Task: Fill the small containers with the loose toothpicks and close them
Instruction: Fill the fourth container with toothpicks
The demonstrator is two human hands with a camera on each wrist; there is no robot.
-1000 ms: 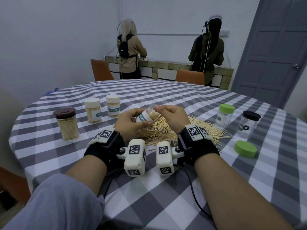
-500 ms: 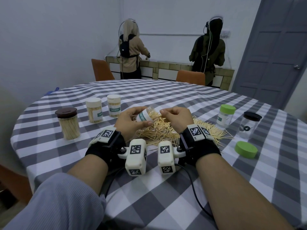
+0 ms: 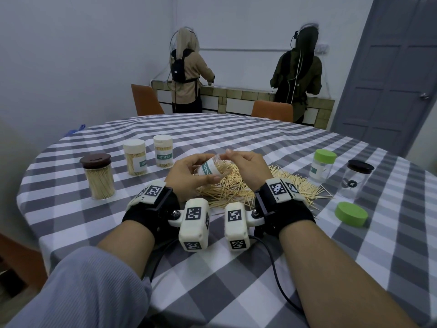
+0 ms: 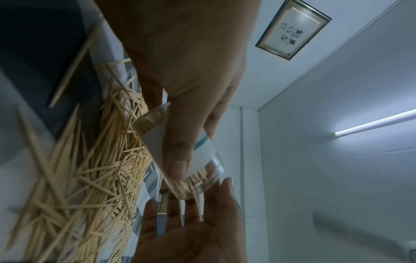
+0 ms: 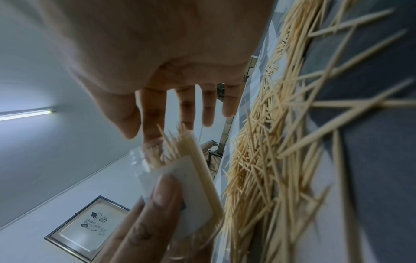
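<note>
My left hand (image 3: 186, 174) grips a small clear container (image 3: 209, 168) with a TOOTHPICK label, tilted with its open mouth toward the right. It is partly filled, and toothpick ends stick out of the mouth (image 5: 180, 142). My right hand (image 3: 246, 165) has straight fingers (image 5: 186, 106) at the container's rim and touches it. Both hands hover over the loose toothpick pile (image 3: 295, 183) on the checked tablecloth. The left wrist view shows my thumb (image 4: 178, 160) across the label and the right palm (image 4: 191, 231) below the mouth.
A brown-lidded jar (image 3: 99, 176) and two white-lidded containers (image 3: 134, 157) (image 3: 163, 155), all full, stand at the left. At the right are a green-lidded container (image 3: 322, 165), a black-lidded jar (image 3: 357, 178) and a loose green lid (image 3: 351, 213). Two people stand at the far counter.
The container has turned slightly in my left hand, so its label now faces up. My right fingers have shifted a little at its mouth. Both hands stay over the pile.
</note>
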